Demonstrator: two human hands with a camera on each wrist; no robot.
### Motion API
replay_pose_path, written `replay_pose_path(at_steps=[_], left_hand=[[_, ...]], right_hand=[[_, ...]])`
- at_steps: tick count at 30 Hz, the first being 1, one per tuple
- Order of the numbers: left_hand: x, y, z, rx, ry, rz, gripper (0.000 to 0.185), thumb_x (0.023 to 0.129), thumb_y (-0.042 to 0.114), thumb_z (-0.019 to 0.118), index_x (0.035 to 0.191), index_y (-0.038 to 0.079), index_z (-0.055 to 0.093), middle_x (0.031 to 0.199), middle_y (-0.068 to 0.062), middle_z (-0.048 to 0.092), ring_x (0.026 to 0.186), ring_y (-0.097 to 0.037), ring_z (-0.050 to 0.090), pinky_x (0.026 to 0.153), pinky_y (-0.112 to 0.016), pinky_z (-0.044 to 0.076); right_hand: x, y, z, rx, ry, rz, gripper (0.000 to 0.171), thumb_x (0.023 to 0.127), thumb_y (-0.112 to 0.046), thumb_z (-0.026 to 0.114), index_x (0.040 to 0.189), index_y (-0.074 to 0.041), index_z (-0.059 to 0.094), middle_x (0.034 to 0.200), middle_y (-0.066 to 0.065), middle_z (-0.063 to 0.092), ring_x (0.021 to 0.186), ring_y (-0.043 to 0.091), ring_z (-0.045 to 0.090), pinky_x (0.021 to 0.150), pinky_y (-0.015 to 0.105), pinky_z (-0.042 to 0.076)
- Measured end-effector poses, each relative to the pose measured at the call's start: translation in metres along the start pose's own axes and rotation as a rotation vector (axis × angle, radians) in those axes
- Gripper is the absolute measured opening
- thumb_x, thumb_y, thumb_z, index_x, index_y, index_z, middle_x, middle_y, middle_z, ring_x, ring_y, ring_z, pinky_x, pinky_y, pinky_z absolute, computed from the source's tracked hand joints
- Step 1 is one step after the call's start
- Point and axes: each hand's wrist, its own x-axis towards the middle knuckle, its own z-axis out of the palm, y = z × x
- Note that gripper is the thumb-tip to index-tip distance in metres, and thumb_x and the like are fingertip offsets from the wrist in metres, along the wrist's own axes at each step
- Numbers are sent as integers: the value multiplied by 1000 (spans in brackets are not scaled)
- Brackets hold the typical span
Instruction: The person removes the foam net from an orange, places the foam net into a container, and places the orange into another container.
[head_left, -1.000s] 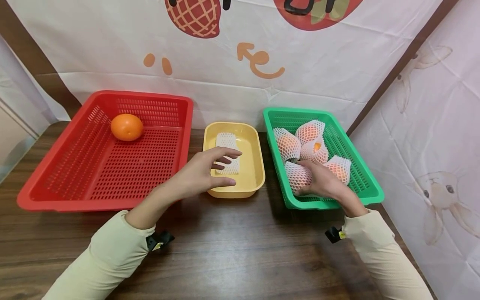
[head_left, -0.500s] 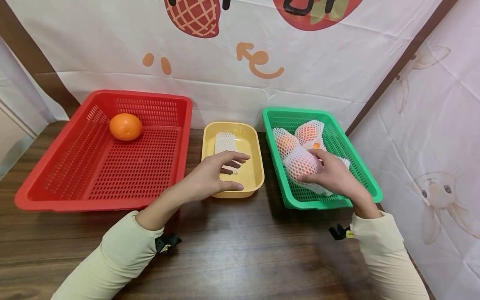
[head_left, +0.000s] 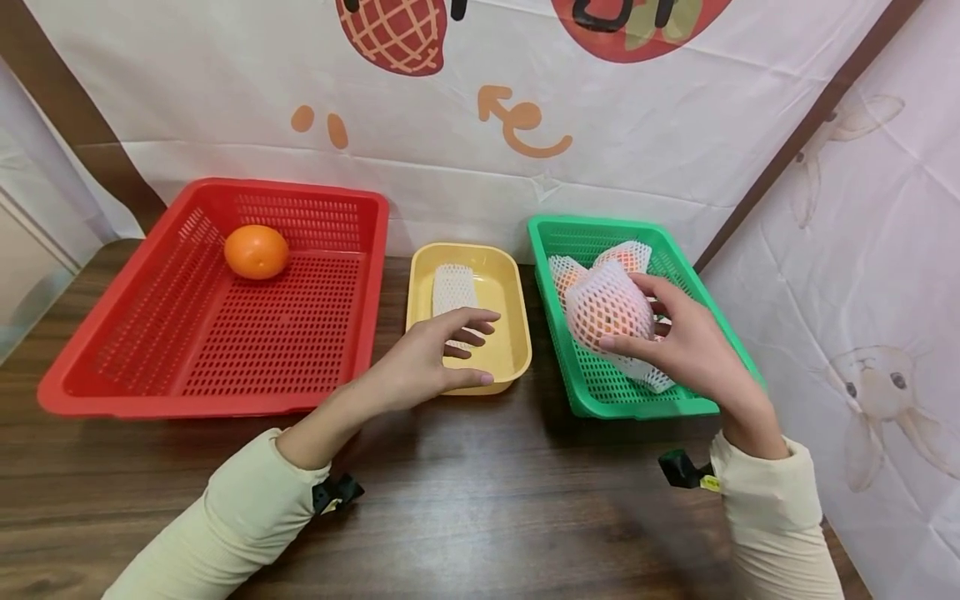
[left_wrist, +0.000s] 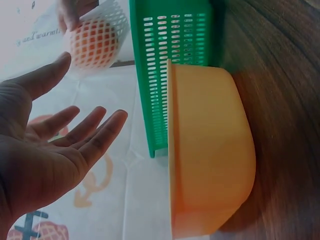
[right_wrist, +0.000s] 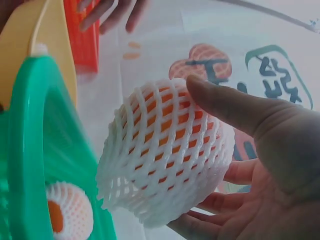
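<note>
My right hand (head_left: pixel 678 337) holds a netted orange (head_left: pixel 607 307) (right_wrist: pixel 167 155) lifted above the green basket (head_left: pixel 712 300), thumb and fingers curled round its white foam net. Other netted oranges (head_left: pixel 626 254) stay in the basket behind it. My left hand (head_left: pixel 431 354) (left_wrist: pixel 55 145) hovers open over the front of the yellow tray (head_left: pixel 506 283), fingers spread and holding nothing. An empty white foam net (head_left: pixel 453 290) lies in that tray. A bare orange (head_left: pixel 257 252) sits at the back of the red basket (head_left: pixel 150 333).
The baskets and tray stand in a row on a dark wooden table (head_left: pixel 480 500). A white printed cloth (head_left: pixel 450 125) hangs behind them and another on the right (head_left: pixel 862 292). The left wrist view shows the yellow tray's side (left_wrist: pixel 210 150) against the green basket (left_wrist: pixel 170 60).
My right hand has lifted one netted orange out of the pile in the green basket and raised it. The left hand has stayed over the yellow tray.
</note>
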Motion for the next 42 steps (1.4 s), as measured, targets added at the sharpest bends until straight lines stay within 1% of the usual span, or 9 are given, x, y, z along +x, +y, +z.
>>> replay_pose_path(at_steps=[6, 10, 16, 21, 25, 29, 35, 38, 42], left_hand=[[-3, -1, 3, -52, 15, -44, 62, 79, 14, 79, 134, 6, 50, 120, -9, 59, 107, -26, 60, 90, -37, 48], [-5, -1, 4, -89, 18, -69, 60, 81, 16, 78, 134, 7, 51, 120, -9, 60, 106, -26, 60, 89, -36, 49], [-10, 0, 6, -191, 23, -102, 61, 81, 16, 78, 135, 7, 50, 118, -10, 60, 106, -25, 61, 87, -37, 50], [-15, -2, 6, -274, 21, -145, 66, 81, 18, 78, 137, 6, 46, 123, -11, 56, 107, -26, 60, 87, -36, 51], [-19, -3, 5, -298, 24, -145, 65, 81, 16, 78, 137, 5, 47, 122, -12, 56, 107, -29, 59, 87, -38, 51], [-21, -5, 2, -248, 18, -137, 61, 80, 20, 79, 133, 9, 52, 120, -9, 58, 103, -26, 61, 85, -39, 51], [-27, -12, 3, -121, -13, -117, 55, 80, 23, 79, 128, 10, 57, 121, -5, 59, 100, -25, 60, 81, -37, 52], [-31, -16, 6, -27, -17, -112, 54, 79, 24, 80, 125, 9, 58, 116, -5, 61, 97, -22, 61, 78, -37, 52], [-38, -20, 11, 105, -31, -100, 49, 76, 28, 82, 118, 9, 63, 108, 1, 64, 94, -16, 60, 81, -39, 49]], right_hand=[[-4, -11, 16, 60, -5, -72, 78, 76, -29, 82, 141, -14, 42, 127, 3, 51, 109, 24, 57, 87, 42, 50], [-6, -17, 29, 85, -27, -97, 80, 75, -29, 83, 141, -13, 42, 130, 2, 50, 108, 22, 57, 86, 40, 51], [-6, -24, 49, 92, -56, -163, 79, 72, -32, 85, 139, -14, 45, 130, -1, 51, 110, 17, 53, 88, 36, 50], [-6, -28, 64, 60, -96, -194, 80, 72, -34, 85, 139, -16, 46, 131, -3, 51, 108, 16, 54, 88, 36, 49], [-5, -31, 75, 5, -126, -231, 81, 71, -35, 85, 139, -15, 46, 131, -2, 52, 107, 14, 54, 88, 37, 48], [-3, -34, 87, -37, -153, -269, 84, 69, -35, 87, 138, -10, 46, 131, 3, 53, 111, 16, 52, 91, 39, 45], [-1, -38, 105, -88, -215, -318, 84, 68, -36, 87, 136, -9, 46, 129, 3, 53, 112, 15, 51, 94, 37, 43], [-3, -38, 113, -97, -245, -318, 84, 68, -36, 87, 136, -10, 46, 130, 2, 53, 112, 14, 51, 93, 36, 44], [-7, -36, 122, -98, -290, -312, 85, 68, -37, 87, 137, -13, 45, 131, 1, 51, 113, 12, 49, 93, 34, 44]])
